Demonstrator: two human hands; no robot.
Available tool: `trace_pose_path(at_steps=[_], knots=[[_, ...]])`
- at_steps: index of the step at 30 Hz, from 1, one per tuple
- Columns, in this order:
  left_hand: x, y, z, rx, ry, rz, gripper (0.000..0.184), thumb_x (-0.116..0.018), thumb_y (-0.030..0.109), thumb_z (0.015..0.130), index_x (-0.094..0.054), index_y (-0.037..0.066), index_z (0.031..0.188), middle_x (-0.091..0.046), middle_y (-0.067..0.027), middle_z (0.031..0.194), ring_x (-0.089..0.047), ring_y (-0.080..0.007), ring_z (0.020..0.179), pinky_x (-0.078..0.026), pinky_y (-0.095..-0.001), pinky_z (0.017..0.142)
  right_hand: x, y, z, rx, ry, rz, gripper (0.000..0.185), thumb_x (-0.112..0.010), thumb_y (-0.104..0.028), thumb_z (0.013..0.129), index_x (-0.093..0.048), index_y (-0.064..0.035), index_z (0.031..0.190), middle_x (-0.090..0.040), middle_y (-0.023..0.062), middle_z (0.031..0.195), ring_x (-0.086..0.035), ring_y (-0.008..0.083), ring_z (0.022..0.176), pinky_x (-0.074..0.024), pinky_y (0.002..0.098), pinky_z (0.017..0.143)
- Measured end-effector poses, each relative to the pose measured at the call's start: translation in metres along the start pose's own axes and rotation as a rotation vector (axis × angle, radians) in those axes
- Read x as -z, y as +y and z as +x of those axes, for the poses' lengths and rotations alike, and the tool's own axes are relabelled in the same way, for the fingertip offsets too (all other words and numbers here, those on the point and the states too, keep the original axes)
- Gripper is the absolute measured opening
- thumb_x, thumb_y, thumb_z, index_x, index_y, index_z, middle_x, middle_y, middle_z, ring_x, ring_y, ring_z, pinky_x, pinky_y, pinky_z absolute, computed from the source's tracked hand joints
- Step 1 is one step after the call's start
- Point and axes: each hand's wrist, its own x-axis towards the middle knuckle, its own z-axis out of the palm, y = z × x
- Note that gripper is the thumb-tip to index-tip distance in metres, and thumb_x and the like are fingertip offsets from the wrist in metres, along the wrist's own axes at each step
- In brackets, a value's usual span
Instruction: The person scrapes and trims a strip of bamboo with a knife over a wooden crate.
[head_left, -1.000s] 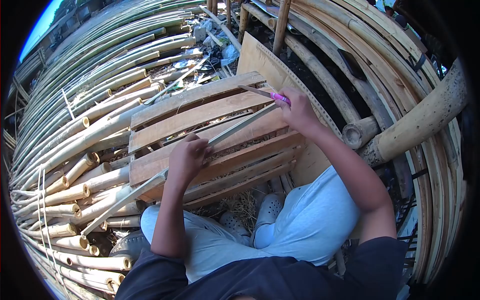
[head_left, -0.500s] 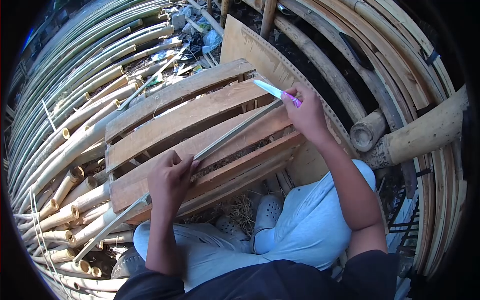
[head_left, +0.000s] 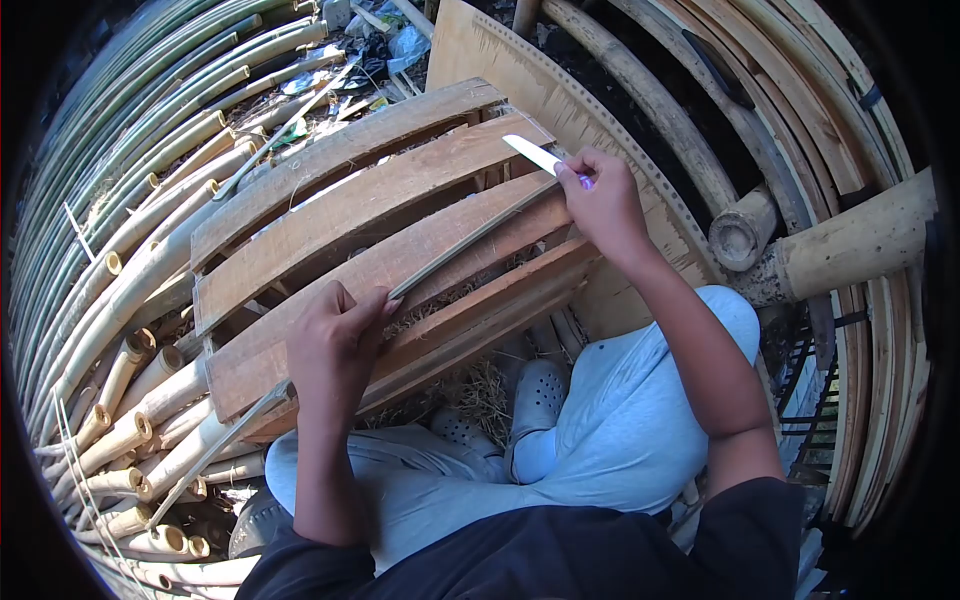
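My left hand (head_left: 335,335) is closed around a long, thin bamboo strip (head_left: 475,240) that slants across a slatted wooden crate (head_left: 360,245). The strip's lower end runs down to the left, past the crate's corner. In my right hand (head_left: 608,208) is a knife (head_left: 532,153) with a pale blade and a purple-and-white handle, mostly covered by my fingers. Its blade points up and left, and the strip's upper end meets my right hand just below it. Whether the right fingers also pinch the strip, I cannot tell.
Stacked bamboo poles (head_left: 130,280) fill the left side. Behind the crate leans a plywood sheet (head_left: 560,95) with a perforated edge. Thick bamboo rails (head_left: 650,110) and long wooden strips (head_left: 880,400) stand at the right, with a dark phone-like object (head_left: 718,68) on them. Litter (head_left: 385,55) lies at the back.
The view has shifted slightly, so the crate sits higher and farther left. Both hands keep their holds on the strip and knife, and the blade's tilt has changed a little.
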Motion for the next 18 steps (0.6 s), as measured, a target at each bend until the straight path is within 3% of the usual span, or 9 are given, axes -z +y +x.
trace_pose_path(at_steps=[1,2,7,9,10,13,15,17,18], knots=[[0.0,-0.001,0.001,-0.002,0.002,-0.004,0.012,-0.082,0.027,0.089,-0.08,0.018,0.097,-0.051,-0.0064,0.07,-0.056,-0.026,0.062,-0.043,-0.0427,0.057,-0.002,0.001,-0.003,0.045,-0.025,0.063,0.026,-0.074,-0.021,0.098,-0.071,0.0029,0.09,-0.07,0.0141,0.077,-0.062,0.0178,0.069,-0.0529,0.0378,0.071],[0.0,-0.001,0.001,-0.015,0.0,0.002,0.012,-0.082,0.027,0.089,-0.08,0.018,0.097,-0.052,-0.0065,0.07,-0.056,-0.026,0.062,-0.043,-0.0427,0.057,0.0,0.005,0.001,0.07,-0.035,0.087,0.02,-0.073,-0.014,0.097,-0.069,0.0034,0.089,-0.071,0.0199,0.079,-0.073,0.0303,0.074,-0.0561,0.0409,0.073],[0.0,-0.003,0.0,-0.018,-0.001,0.005,0.012,-0.082,0.026,0.089,-0.081,0.018,0.096,-0.052,-0.0067,0.071,-0.056,-0.0261,0.062,-0.043,-0.0425,0.057,0.017,0.019,0.021,-0.059,0.061,-0.118,0.022,-0.074,-0.018,0.096,-0.071,0.0031,0.089,-0.073,0.0211,0.083,-0.075,0.0322,0.078,-0.0567,0.0406,0.074],[0.001,-0.008,-0.001,-0.026,0.003,-0.019,0.011,-0.083,0.026,0.088,-0.081,0.017,0.095,-0.052,-0.007,0.071,-0.056,-0.0264,0.063,-0.043,-0.0426,0.057,0.01,0.026,0.015,0.047,0.114,-0.078,0.025,-0.076,-0.022,0.096,-0.072,0.0022,0.091,-0.072,0.0161,0.077,-0.071,0.0211,0.072,-0.0559,0.0389,0.072],[0.001,-0.006,0.0,-0.028,0.004,-0.021,0.011,-0.083,0.026,0.088,-0.081,0.017,0.095,-0.052,-0.007,0.071,-0.056,-0.0264,0.063,-0.043,-0.0426,0.057,0.02,0.024,0.019,-0.071,0.006,-0.039,0.022,-0.074,-0.019,0.095,-0.073,0.0019,0.089,-0.074,0.0207,0.082,-0.075,0.0311,0.077,-0.0567,0.0412,0.075],[0.0,-0.005,-0.001,-0.018,0.01,0.006,0.011,-0.083,0.026,0.088,-0.081,0.017,0.094,-0.052,-0.0073,0.071,-0.057,-0.0267,0.063,-0.043,-0.0427,0.057,0.026,0.023,0.026,-0.162,0.002,-0.047,0.022,-0.075,-0.02,0.095,-0.073,0.0015,0.09,-0.073,0.0198,0.081,-0.074,0.0298,0.075,-0.0563,0.0403,0.074],[0.0,-0.006,-0.001,-0.006,0.02,-0.01,0.012,-0.083,0.027,0.088,-0.081,0.017,0.094,-0.052,-0.0074,0.071,-0.057,-0.0269,0.063,-0.043,-0.0427,0.057,0.016,0.021,0.017,-0.094,0.003,-0.028,0.023,-0.075,-0.021,0.095,-0.073,0.0013,0.09,-0.073,0.0196,0.081,-0.073,0.0287,0.073,-0.0558,0.0397,0.072],[0.0,-0.005,-0.002,-0.006,0.014,-0.011,0.012,-0.083,0.027,0.088,-0.081,0.017,0.094,-0.052,-0.0074,0.071,-0.057,-0.0269,0.063,-0.043,-0.0426,0.058,0.015,0.024,0.018,-0.027,-0.044,-0.033,0.025,-0.077,-0.023,0.095,-0.072,0.0018,0.091,-0.069,0.0107,0.072,-0.065,0.0148,0.065,-0.0534,0.0362,0.067],[0.0,-0.006,-0.001,-0.007,0.017,-0.009,0.012,-0.083,0.027,0.088,-0.08,0.017,0.094,-0.052,-0.0073,0.071,-0.057,-0.0269,0.063,-0.043,-0.0426,0.058,0.025,0.015,0.021,-0.153,-0.074,-0.039,0.022,-0.076,-0.019,0.094,-0.073,0.0025,0.092,-0.073,0.0182,0.082,-0.072,0.0266,0.073,-0.0551,0.0392,0.072]])
